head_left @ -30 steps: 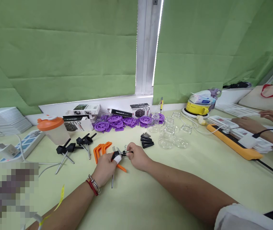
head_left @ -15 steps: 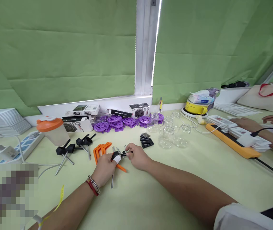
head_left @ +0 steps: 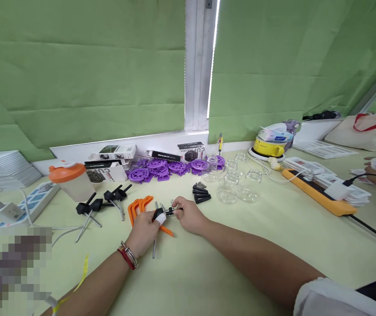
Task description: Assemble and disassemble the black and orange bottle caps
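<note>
Over the middle of the worktop [head_left: 227, 267], the left hand [head_left: 144, 230] and right hand [head_left: 189, 215] pinch a small black part [head_left: 170, 211] between them; uneven fingertip pressure could make it slip.

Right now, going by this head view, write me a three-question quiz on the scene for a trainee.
1. Multiple choice: What colour are the round slotted parts piled toward the back of the table?
A) orange
B) purple
C) black

2. True or false: The red band is worn on the right wrist.

3. Short answer: What is the left hand gripping?

Key:
1. B, purple.
2. False; it is on the left wrist, beside metal bracelets.
3. A small black part.
</note>
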`<move>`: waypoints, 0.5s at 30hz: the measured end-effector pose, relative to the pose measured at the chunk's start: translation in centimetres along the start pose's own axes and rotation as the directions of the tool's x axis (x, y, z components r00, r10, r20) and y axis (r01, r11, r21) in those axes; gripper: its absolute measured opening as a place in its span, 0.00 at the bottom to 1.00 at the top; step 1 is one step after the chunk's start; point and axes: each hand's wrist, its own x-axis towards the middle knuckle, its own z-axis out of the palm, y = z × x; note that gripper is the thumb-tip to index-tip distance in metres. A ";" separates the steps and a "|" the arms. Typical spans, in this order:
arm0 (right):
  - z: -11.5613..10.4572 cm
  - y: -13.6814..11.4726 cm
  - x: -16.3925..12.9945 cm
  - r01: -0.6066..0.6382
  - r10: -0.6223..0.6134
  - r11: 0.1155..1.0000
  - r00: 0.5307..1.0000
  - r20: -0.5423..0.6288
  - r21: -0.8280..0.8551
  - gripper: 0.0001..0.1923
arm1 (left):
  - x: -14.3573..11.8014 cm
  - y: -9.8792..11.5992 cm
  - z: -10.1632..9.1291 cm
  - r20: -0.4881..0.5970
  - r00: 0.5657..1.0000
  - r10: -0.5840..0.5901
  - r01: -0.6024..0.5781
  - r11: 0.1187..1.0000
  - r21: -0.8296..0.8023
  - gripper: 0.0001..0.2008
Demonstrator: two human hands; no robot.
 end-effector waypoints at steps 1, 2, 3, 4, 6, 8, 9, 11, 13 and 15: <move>0.0 0.0 0.0 0.002 -0.002 1.000 1.000 -0.001 0.004 0.07 | 0.0 0.0 0.0 0.003 1.000 0.002 -0.002 1.000 -0.001 0.15; 0.0 0.0 0.0 0.004 -0.004 1.000 1.000 -0.004 0.006 0.07 | 0.0 0.0 0.0 0.006 1.000 0.003 -0.003 1.000 -0.004 0.15; 0.0 0.0 -0.1 0.007 -0.007 1.000 1.000 -0.007 0.007 0.07 | 0.0 0.1 0.0 0.008 1.000 0.003 -0.003 1.000 -0.008 0.15; 0.0 0.0 -0.1 0.009 -0.009 1.000 1.000 -0.011 0.008 0.08 | -0.1 0.1 -0.1 0.009 1.000 0.001 0.000 1.000 -0.012 0.15; 0.0 0.2 0.0 0.010 -0.010 1.000 1.000 -0.012 0.010 0.08 | -0.1 0.3 -0.1 0.005 1.000 -0.006 0.006 1.000 -0.015 0.16; 0.1 0.4 0.0 0.005 -0.005 1.000 1.000 -0.007 0.009 0.08 | -0.2 0.5 -0.1 0.002 1.000 -0.014 0.015 1.000 -0.013 0.15; 0.2 0.5 0.1 0.003 -0.003 1.000 1.000 -0.007 0.008 0.08 | -0.3 0.5 -0.1 0.001 1.000 -0.016 0.016 1.000 -0.014 0.15; 0.2 0.6 0.1 0.004 -0.004 1.000 1.000 -0.009 0.006 0.07 | -0.3 0.5 -0.1 0.002 1.000 -0.015 0.015 1.000 -0.018 0.16; 0.3 0.8 0.1 0.004 -0.004 1.000 1.000 -0.013 0.015 0.07 | -0.2 0.4 -0.1 0.005 1.000 -0.011 0.011 1.000 -0.021 0.16; 0.3 0.8 0.1 0.001 0.000 1.000 1.000 -0.015 0.026 0.07 | -0.2 0.3 -0.1 0.004 1.000 -0.006 0.006 1.000 -0.019 0.16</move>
